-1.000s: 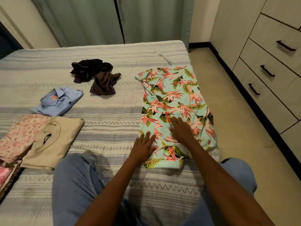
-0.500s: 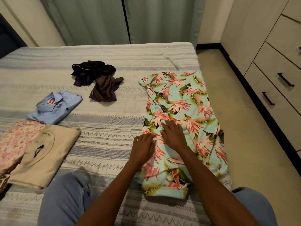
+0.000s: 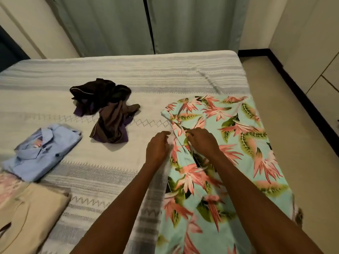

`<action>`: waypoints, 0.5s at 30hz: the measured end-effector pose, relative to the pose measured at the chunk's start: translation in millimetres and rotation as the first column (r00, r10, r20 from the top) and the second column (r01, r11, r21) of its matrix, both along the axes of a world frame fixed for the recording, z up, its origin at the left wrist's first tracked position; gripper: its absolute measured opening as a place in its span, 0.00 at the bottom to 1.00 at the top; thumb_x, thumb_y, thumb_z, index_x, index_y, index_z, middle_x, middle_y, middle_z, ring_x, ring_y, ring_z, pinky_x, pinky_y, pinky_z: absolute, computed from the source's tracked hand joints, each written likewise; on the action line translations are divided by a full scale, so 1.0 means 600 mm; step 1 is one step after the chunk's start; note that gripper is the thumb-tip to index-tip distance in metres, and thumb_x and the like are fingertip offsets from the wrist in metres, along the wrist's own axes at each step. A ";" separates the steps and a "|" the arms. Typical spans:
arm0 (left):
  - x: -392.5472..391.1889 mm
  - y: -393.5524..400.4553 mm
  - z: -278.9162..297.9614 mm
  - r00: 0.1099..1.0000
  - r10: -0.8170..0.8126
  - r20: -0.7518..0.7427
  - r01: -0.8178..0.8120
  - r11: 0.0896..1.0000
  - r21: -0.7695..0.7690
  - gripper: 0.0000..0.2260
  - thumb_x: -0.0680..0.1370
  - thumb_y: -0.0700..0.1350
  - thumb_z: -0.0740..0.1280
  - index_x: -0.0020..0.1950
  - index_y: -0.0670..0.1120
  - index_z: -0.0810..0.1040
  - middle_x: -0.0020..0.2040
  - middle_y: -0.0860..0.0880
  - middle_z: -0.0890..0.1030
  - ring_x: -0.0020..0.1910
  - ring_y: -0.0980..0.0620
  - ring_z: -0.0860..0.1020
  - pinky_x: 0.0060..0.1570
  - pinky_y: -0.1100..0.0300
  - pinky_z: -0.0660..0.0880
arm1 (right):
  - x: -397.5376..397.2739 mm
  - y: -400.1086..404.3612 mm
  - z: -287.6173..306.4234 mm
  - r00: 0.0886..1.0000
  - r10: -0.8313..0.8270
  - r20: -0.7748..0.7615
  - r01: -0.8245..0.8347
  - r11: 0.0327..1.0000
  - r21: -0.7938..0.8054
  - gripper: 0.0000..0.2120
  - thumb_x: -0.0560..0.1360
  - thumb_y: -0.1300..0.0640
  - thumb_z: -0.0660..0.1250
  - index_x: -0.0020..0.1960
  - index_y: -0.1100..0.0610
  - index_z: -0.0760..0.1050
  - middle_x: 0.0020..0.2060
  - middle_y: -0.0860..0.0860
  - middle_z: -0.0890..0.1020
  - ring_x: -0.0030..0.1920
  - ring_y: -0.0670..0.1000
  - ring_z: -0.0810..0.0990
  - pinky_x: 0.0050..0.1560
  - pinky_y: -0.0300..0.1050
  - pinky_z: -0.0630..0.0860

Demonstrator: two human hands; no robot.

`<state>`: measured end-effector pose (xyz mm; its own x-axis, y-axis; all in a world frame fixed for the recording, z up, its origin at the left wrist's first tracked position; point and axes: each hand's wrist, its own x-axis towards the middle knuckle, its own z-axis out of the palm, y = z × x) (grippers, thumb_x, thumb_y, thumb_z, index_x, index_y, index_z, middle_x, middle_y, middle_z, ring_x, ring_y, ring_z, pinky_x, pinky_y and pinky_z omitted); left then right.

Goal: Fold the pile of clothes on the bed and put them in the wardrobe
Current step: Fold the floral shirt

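Head view: a floral garment [image 3: 229, 162], mint green with pink blossoms and green leaves, lies spread flat along the right side of the bed [image 3: 128, 74], running from mid-frame down to the lower edge. Both forearms reach up from the bottom of the frame and meet at the garment's upper left part. The left hand [image 3: 158, 149] sits at the garment's left edge with its fingers curled, pinching the fabric there, half on the cloth and half over the striped bedspread. The right hand [image 3: 201, 142] lies just right of it, on top of the garment, fingers bent and gripping a narrow fold of the same fabric near its folded-in edge. The two hands are close together but not touching.

Left of the hands, at centre frame, a crumpled dark brown and purple heap of clothes [image 3: 106, 110] lies unfolded on the bed, well apart from the floral garment. At the left edge a folded light blue shirt [image 3: 42, 151] lies flat. Below it, in the lower left corner, a folded beige garment [image 3: 27, 220] rests beside a blurred pink patterned piece [image 3: 7, 187]. Grey-green curtains [image 3: 146, 24] hang beyond the bed, and pale wardrobe fronts [image 3: 322, 52] stand at the right edge of the frame.
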<state>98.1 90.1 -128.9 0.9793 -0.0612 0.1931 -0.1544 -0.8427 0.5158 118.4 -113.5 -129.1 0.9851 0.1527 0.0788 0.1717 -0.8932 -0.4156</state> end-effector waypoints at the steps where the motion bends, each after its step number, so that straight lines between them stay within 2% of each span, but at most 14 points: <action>1: 0.030 0.004 -0.003 1.000 0.004 -0.011 -0.004 0.999 0.040 0.17 0.80 0.45 0.64 0.70 0.50 0.73 0.63 0.46 0.79 0.57 0.46 0.79 0.52 0.48 0.79 | 0.027 0.004 -0.007 1.000 0.000 0.009 0.000 1.000 -0.003 0.17 0.83 0.48 0.57 0.65 0.52 0.78 0.61 0.53 0.80 0.60 0.59 0.77 0.56 0.54 0.74; 5: 0.155 0.018 -0.024 0.999 0.002 -0.040 0.009 0.961 0.277 0.27 0.81 0.46 0.64 0.78 0.56 0.61 0.74 0.43 0.67 0.59 0.39 0.77 0.51 0.46 0.79 | 0.137 0.009 -0.044 0.999 -0.034 0.038 0.038 0.992 -0.123 0.17 0.82 0.49 0.57 0.67 0.53 0.74 0.68 0.54 0.74 0.69 0.59 0.69 0.66 0.59 0.66; 8: 0.230 0.023 -0.038 0.999 -0.042 -0.021 0.047 0.919 0.392 0.25 0.81 0.50 0.63 0.77 0.58 0.61 0.74 0.43 0.66 0.56 0.38 0.77 0.49 0.46 0.79 | 0.187 0.010 -0.067 0.998 -0.027 -0.050 0.013 0.968 -0.250 0.24 0.83 0.44 0.52 0.77 0.48 0.61 0.78 0.52 0.61 0.79 0.58 0.54 0.74 0.67 0.50; 11: 0.277 0.031 -0.052 0.996 -0.084 0.025 0.067 0.913 0.402 0.16 0.81 0.52 0.61 0.69 0.56 0.69 0.64 0.45 0.72 0.51 0.40 0.78 0.43 0.48 0.78 | 0.216 0.025 -0.078 0.997 0.010 -0.081 -0.033 0.956 -0.292 0.27 0.83 0.40 0.47 0.80 0.45 0.52 0.81 0.52 0.53 0.80 0.58 0.46 0.73 0.70 0.41; 15: 0.321 0.050 -0.049 0.989 -0.011 0.150 -0.030 0.962 0.272 0.11 0.81 0.50 0.60 0.62 0.50 0.74 0.56 0.46 0.75 0.48 0.41 0.78 0.37 0.50 0.75 | 0.256 0.039 -0.080 0.993 -0.009 -0.121 -0.030 0.951 -0.309 0.27 0.84 0.40 0.44 0.81 0.43 0.47 0.81 0.50 0.50 0.80 0.59 0.44 0.72 0.72 0.38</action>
<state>290.6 120.0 -158.1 0.9414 -0.1226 0.3143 -0.2032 -0.9497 0.2381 272.1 -90.1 -177.1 0.9826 0.1612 -0.0924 0.1478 -0.9794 -0.1373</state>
